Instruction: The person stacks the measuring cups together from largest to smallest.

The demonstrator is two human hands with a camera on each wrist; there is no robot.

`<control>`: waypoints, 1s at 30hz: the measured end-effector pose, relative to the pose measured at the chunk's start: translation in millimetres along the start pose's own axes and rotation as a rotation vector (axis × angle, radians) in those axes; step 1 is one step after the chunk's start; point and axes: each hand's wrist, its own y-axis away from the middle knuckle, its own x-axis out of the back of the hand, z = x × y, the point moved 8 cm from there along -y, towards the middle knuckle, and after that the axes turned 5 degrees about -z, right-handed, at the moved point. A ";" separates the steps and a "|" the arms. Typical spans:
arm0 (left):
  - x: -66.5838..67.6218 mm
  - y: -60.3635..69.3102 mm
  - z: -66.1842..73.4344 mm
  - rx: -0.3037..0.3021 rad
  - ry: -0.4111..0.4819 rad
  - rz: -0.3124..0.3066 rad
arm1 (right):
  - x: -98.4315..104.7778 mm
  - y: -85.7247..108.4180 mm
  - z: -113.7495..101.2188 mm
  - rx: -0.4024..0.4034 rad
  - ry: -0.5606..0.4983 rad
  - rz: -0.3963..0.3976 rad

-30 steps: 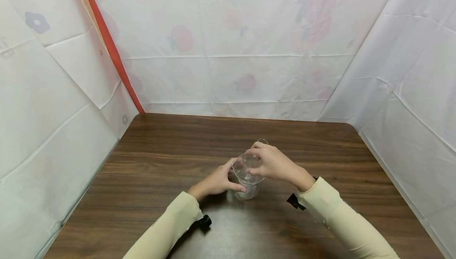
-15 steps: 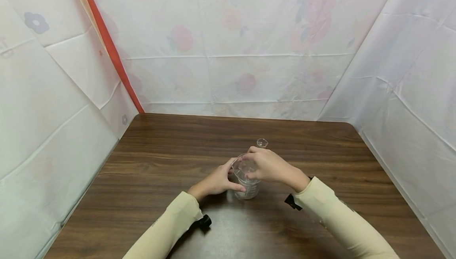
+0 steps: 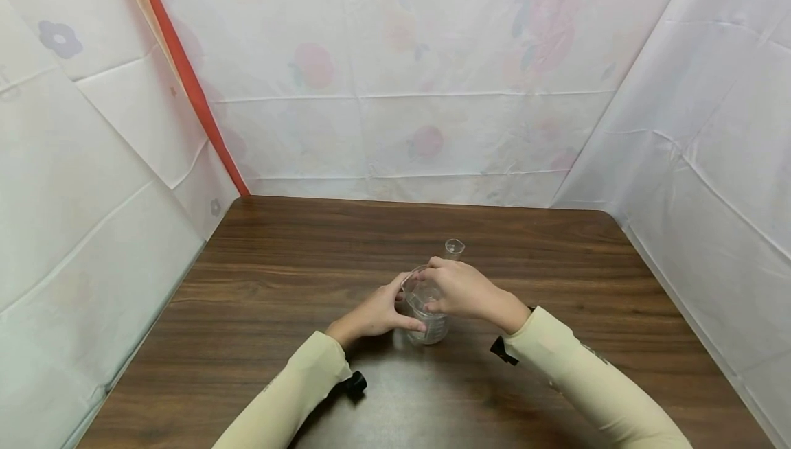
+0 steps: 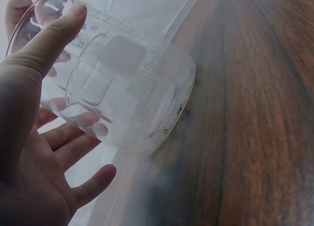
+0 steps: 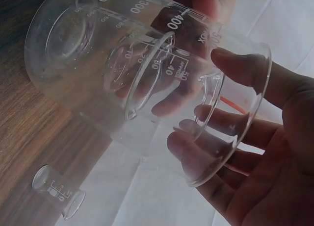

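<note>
A large clear glass beaker (image 3: 436,329) stands upright on the table. My left hand (image 3: 373,313) holds it from the left, thumb in front and fingers spread behind. My right hand (image 3: 467,289) reaches over its rim, with the fingertips inside. In the right wrist view those fingers pinch the upper part of a small beaker (image 5: 169,69) marked up to 50. That small beaker sits within a middle-sized beaker (image 5: 131,106), itself inside the large one. Whether the small beaker touches the bottom is hard to tell through the glass.
Just behind the right hand, a tiny beaker (image 3: 454,248) stands on the brown wooden table (image 3: 296,250). White patterned sheets (image 3: 371,140) hang around the table's back and sides. A red strip (image 3: 191,78) runs down the left back corner.
My right hand has shifted left and slightly lower into the large beaker, uncovering the tiny beaker behind it. The left hand and the large beaker have stayed in place.
</note>
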 end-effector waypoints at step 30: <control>-0.2 0.3 0.8 0.011 0.003 -0.002 | -15.3 -5.7 -1.9 -0.057 0.025 -0.106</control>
